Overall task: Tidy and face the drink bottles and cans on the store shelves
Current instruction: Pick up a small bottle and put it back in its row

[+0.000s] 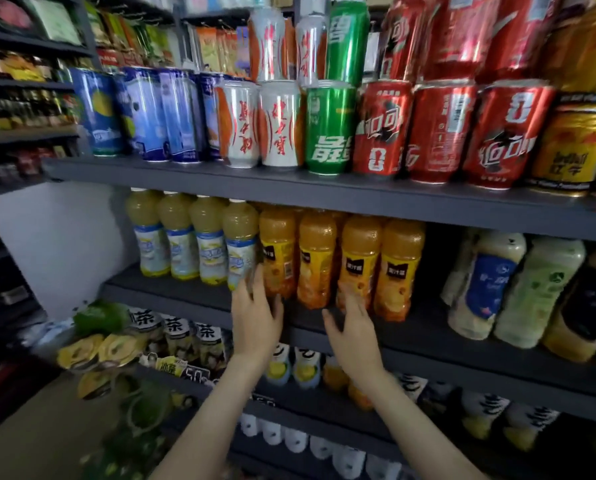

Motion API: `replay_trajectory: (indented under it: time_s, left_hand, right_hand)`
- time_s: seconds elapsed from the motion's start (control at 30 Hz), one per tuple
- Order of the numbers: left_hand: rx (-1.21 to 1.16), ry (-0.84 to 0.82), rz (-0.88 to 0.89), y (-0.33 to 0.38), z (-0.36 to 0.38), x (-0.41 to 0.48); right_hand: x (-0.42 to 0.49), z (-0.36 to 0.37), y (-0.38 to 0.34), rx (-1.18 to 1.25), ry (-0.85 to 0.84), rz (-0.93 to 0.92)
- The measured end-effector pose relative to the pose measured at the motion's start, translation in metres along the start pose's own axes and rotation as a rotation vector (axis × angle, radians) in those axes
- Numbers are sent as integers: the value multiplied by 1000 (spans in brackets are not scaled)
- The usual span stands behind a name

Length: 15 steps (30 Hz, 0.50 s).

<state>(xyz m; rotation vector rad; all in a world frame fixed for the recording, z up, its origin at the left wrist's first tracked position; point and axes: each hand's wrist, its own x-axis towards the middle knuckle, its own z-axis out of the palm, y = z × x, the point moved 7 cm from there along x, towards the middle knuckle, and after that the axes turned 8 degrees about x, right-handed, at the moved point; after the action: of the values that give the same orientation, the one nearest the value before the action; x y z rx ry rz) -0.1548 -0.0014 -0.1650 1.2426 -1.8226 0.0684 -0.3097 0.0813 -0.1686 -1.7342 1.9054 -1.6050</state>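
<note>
The job looked partly done. On the middle shelf (428, 329) the four orange juice bottles (317, 258) stood upright in a row, yellow labels mostly forward, though the leftmost showed some of its barcode side. The four pale lemon bottles (182, 237) just left of them faced out neatly. Both hands were at that row. The left hand (256, 317) had straight, released fingers against the foot of the leftmost orange one, grasping nothing. The right hand (353, 327) was loose and spread by the third one's base; whether it touched I could not tell. Left to do, by my reading: the milky bottles (483, 282) at the right end leaned at an angle, and on the upper shelf (185, 174) one red cola can (442, 133) showed its barcode rather than its front
</note>
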Motion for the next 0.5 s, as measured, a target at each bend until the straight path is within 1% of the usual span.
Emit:
replay_trajectory:
  time_s: [0.1,0.17,0.23,0.4,0.5]
  left_hand:
    - [68,13,125,-24,-2,17]
    - [108,-13,210,-35,2,23]
    - [126,-48,258,-42,6,30]
    - [162,-102,304,-44,17,37]
    - [104,-112,200,-49,17,39]
  right_hand:
    - [10,31,-10,-28,149,110]
    - [13,42,-19,-145,287,125]
    - [19,48,-29,-277,384,110]
    - [38,57,-30,-352,446,176]
    - [42,59,-22,-386,449,199]
